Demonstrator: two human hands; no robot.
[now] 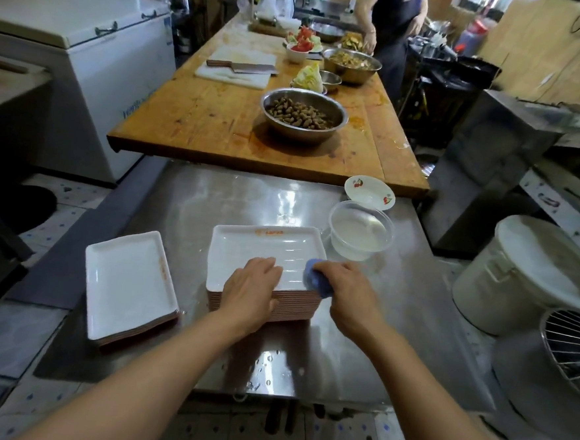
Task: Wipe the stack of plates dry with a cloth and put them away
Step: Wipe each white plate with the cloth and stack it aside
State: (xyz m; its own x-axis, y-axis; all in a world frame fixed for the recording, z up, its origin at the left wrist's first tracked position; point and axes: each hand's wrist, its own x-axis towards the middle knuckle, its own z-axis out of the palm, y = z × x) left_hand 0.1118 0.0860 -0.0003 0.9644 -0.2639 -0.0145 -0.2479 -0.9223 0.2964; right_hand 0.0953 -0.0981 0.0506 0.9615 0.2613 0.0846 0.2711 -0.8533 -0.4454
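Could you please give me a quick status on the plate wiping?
Right hand grips blue cloth on top plate of tall stack. Left hand steadies stack. Short stack on left. Clear tub close beside.

Your hands sit on the tall stack, cloth under the right one.

Left of your left hand, well apart, lies the short stack on the same steel table. Just beyond your right hand stands the tub, the small dish behind it. Farther ahead runs the wooden table, bearing the bowl. Right of your right hand, off the table, stands the bucket.
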